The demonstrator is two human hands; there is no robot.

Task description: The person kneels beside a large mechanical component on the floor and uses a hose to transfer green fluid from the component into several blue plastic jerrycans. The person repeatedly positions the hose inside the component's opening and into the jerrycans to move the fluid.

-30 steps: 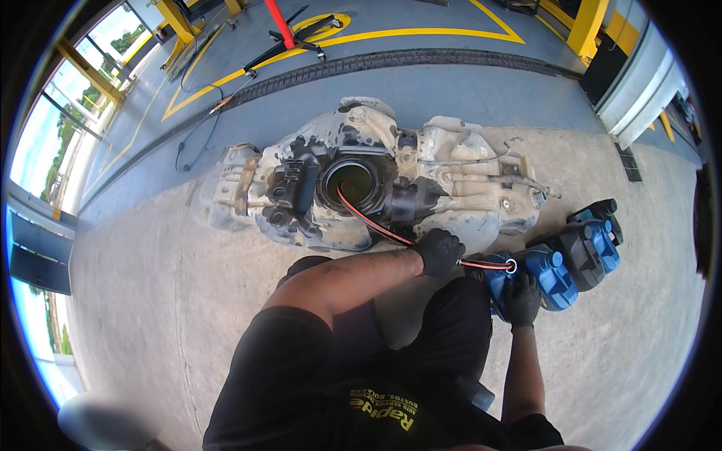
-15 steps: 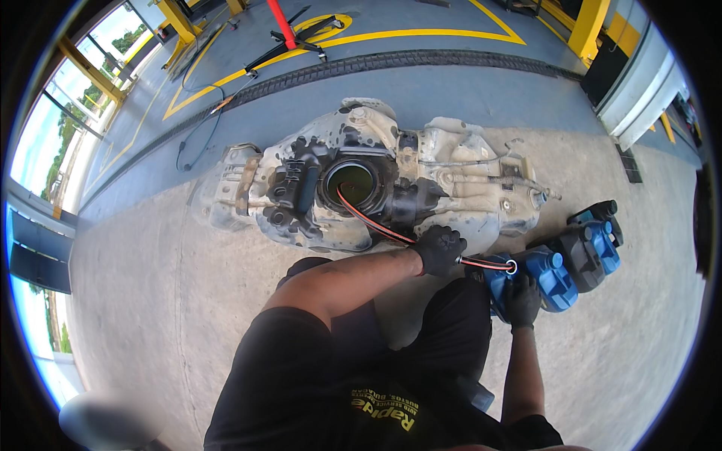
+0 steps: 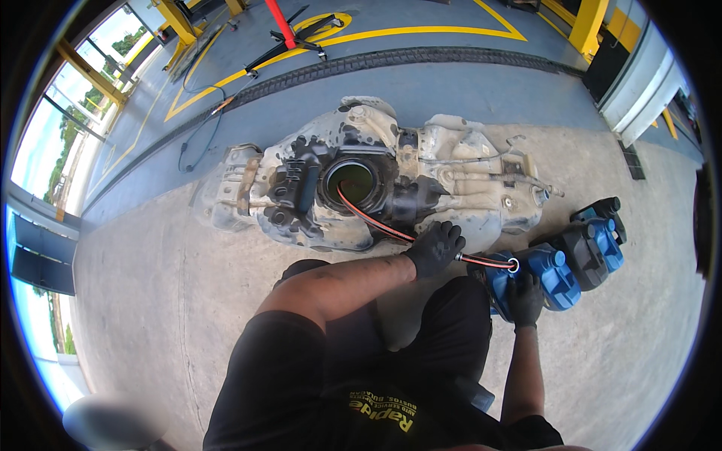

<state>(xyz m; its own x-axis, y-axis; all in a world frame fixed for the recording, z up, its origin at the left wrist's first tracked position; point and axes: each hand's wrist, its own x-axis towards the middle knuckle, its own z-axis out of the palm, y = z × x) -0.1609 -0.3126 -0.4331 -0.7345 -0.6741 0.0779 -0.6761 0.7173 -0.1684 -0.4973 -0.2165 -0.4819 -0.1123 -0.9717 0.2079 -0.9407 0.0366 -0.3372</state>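
Observation:
A large dirty fuel tank (image 3: pixel 470 210), pale and black, lies on the floor in front of me. Its round opening (image 3: pixel 352 186) shows greenish liquid inside. From there an orange-and-black striped hose (image 3: pixel 372 222) runs right to the ringed mouth of a blue jug (image 3: pixel 499 292). My left hand (image 3: pixel 436 249), black-gloved, is closed around the hose midway, just off the tank's near edge. My right hand (image 3: pixel 525 299), gloved too, grips the blue jug beside its mouth; its fingers are partly hidden.
More jugs stand in a row at the right: a blue one (image 3: pixel 555 279), a dark one (image 3: pixel 580 258) and others behind. Beyond the tank, a floor drain grate (image 3: pixel 421 59) crosses the floor. A red stand on casters (image 3: pixel 289 41) and yellow posts (image 3: pixel 588 30) stand farther off.
My left hand has risen very slightly on the hose, its fingers shifting a little. The right hand, jug and tank stay practically the same.

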